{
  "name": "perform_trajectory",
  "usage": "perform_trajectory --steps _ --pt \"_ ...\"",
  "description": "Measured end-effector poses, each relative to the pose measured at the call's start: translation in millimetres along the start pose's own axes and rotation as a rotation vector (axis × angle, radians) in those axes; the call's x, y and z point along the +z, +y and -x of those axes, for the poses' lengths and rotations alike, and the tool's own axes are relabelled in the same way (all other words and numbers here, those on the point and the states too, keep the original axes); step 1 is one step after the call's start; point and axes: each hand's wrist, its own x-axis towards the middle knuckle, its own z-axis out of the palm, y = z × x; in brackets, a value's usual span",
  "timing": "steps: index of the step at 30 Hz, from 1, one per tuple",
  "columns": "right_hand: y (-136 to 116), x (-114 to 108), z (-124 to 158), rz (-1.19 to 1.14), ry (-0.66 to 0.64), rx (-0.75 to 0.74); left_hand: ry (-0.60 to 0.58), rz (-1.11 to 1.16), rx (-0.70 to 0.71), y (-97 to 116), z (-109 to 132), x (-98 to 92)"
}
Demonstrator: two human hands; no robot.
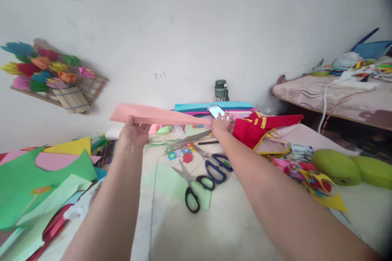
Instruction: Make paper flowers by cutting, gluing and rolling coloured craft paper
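A long salmon-pink sheet of paper (pixel 162 115) is raised over the back of the table. My left hand (pixel 134 130) grips its lower edge, thumb in front and fingers beneath. Its narrow right end reaches the side of my right hand (pixel 221 123); whether that hand touches the paper I cannot tell. The fingers of my right hand are spread over the lower part of a lit phone (pixel 217 111). Below the hands lie black-handled scissors (pixel 192 183), blue-handled scissors (pixel 216 171), small paper flowers (pixel 187 151) and a pale green sheet (pixel 167 183).
Green and other coloured papers (pixel 61 171) cover the left side. Coloured sheets and a dark flask (pixel 221 89) stand by the wall. On the right are red cloth (pixel 251 132), paper scraps (pixel 315 177) and green fruits (pixel 335 167). Paper flowers (pixel 43 63) hang on a rack.
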Motion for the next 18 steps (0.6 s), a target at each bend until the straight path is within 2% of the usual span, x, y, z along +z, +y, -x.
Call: perform_trajectory --steps 4,8,11,18 --pt "-1.9 3.1 -2.1 0.058 0.040 0.027 -0.080 -0.041 -0.051 -37.5 7.9 2.4" --pt "-2.7 2.4 -4.2 0.078 0.025 0.034 -0.025 -0.142 -0.200 -64.1 14.0 9.7" --pt "-1.9 0.7 -5.2 0.092 0.022 0.049 0.008 -0.122 -0.148 -59.2 12.8 14.6" --pt "-0.2 -0.6 -8.6 0.056 0.021 0.066 -0.048 -0.032 -0.002 -19.9 11.2 24.7"
